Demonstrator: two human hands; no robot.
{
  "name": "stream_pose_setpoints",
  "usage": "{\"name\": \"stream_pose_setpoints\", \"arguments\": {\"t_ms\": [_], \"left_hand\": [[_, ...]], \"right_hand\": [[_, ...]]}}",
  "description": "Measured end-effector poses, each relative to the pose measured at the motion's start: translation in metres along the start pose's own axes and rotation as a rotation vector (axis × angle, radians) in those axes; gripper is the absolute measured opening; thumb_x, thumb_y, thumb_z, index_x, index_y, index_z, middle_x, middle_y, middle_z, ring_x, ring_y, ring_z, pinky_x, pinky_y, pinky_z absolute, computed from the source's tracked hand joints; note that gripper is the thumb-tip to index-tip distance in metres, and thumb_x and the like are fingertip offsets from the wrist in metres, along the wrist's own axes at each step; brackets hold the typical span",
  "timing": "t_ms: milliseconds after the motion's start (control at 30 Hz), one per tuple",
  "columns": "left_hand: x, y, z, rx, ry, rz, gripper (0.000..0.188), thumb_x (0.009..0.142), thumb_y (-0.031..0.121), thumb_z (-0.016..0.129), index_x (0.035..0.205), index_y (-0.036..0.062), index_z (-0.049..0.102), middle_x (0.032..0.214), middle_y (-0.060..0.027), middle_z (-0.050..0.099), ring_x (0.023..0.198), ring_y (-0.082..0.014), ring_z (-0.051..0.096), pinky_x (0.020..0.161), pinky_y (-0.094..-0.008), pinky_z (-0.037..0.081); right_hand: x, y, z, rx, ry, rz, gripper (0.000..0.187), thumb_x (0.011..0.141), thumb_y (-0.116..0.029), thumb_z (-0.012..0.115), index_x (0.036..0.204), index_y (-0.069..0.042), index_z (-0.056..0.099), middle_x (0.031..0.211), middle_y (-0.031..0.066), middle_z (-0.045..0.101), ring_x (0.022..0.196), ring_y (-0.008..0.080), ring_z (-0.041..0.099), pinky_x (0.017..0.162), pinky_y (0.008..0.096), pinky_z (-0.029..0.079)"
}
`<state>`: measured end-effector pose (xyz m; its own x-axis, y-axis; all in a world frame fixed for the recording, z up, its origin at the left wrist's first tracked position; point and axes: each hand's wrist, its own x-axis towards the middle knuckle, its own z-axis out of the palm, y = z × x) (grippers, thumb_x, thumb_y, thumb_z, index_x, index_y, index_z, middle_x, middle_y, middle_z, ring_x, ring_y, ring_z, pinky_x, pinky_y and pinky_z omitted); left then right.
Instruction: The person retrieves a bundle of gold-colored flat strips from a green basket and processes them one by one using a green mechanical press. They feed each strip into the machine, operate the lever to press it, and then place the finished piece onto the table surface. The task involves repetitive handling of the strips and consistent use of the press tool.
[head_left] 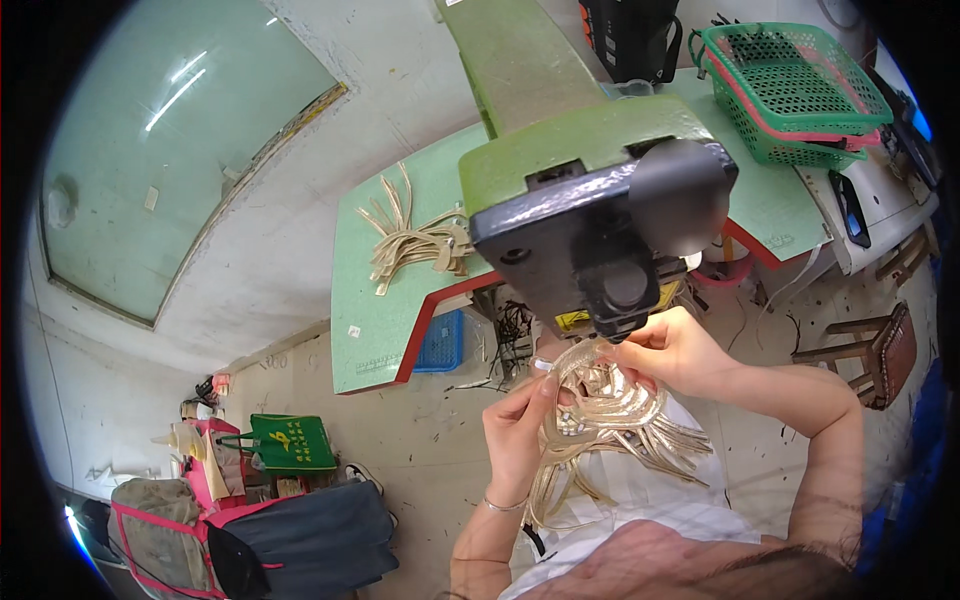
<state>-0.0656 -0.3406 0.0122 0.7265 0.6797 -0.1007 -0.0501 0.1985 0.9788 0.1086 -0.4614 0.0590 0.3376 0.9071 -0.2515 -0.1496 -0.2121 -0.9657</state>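
Between both hands a shiny gold strap (575,358) is bent into an arch, just below the black head of a green machine (530,240). My left hand (517,432) pinches the strap's left part between thumb and fingers. At its other end, my right hand (672,350) has its fingers closed on the strap, right under the machine's lower tip, which hides part of the fingertips. A thick bundle of similar gold straps (640,425) lies over my lap on white cloth, beneath both hands, with its loose ends hanging down.
More gold straps (425,250) lie on the green table (365,345) left of the machine. Stacked green and pink baskets (790,95) stand at the back right. A wooden stool (880,355) is on the right, and a green bag (290,442) at lower left.
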Motion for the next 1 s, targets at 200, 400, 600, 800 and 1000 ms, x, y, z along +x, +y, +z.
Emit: {"name": "stream_pose_setpoints", "arguments": {"t_ms": [200,400,600,800,1000], "left_hand": [[0.004,0.003,-0.043,0.182,0.183,0.055,0.028,0.094,0.022,0.053,0.082,-0.0004,0.066,0.084,-0.0029,0.063,0.082,-0.0104,0.053,0.079,-0.0258,0.04],[0.164,0.103,-0.105,1.041,0.38,0.533,0.049,0.092,0.04,0.047,0.068,-0.0011,0.06,0.063,-0.0125,0.053,0.064,-0.0191,0.049,0.068,-0.0363,0.035],[0.328,0.031,-0.167,1.355,0.013,0.385,0.04,0.08,0.042,0.058,0.071,0.0044,0.069,0.097,-0.0181,0.063,0.097,-0.0351,0.055,0.089,-0.0468,0.039],[0.317,-0.033,-0.151,0.895,0.296,0.809,0.03,0.086,0.025,0.061,0.1,-0.0002,0.059,0.115,-0.0217,0.055,0.112,-0.0362,0.047,0.098,-0.0432,0.034],[0.116,0.007,-0.051,1.009,-0.31,0.41,0.036,0.083,0.03,0.062,0.108,0.0034,0.057,0.096,-0.016,0.062,0.086,-0.0296,0.062,0.074,-0.0384,0.049]], "right_hand": [[0.012,0.029,0.018,0.026,0.045,-0.034,0.022,0.09,-0.019,0.059,0.082,-0.001,0.067,0.058,-0.002,0.056,0.049,0.0019,0.046,0.045,0.0201,0.036],[0.026,0.14,0.008,-0.61,0.056,-0.283,0.02,0.086,-0.02,0.06,0.084,-0.001,0.066,0.07,0.0059,0.062,0.06,0.0164,0.059,0.055,0.0297,0.047],[0.028,0.222,0.055,-1.087,0.066,-0.314,0.032,0.076,-0.031,0.068,0.096,-0.008,0.057,0.097,0.009,0.051,0.1,0.0282,0.048,0.085,0.0402,0.036],[0.029,0.258,0.054,-0.787,0.153,-0.342,0.027,0.073,-0.019,0.071,0.093,-0.008,0.055,0.094,0.0081,0.051,0.094,0.0276,0.049,0.08,0.0374,0.036],[0.014,0.248,0.047,-0.321,0.164,-0.262,0.02,0.08,-0.015,0.067,0.093,-0.002,0.059,0.089,0.0095,0.059,0.079,0.0254,0.057,0.071,0.0346,0.044]]}}
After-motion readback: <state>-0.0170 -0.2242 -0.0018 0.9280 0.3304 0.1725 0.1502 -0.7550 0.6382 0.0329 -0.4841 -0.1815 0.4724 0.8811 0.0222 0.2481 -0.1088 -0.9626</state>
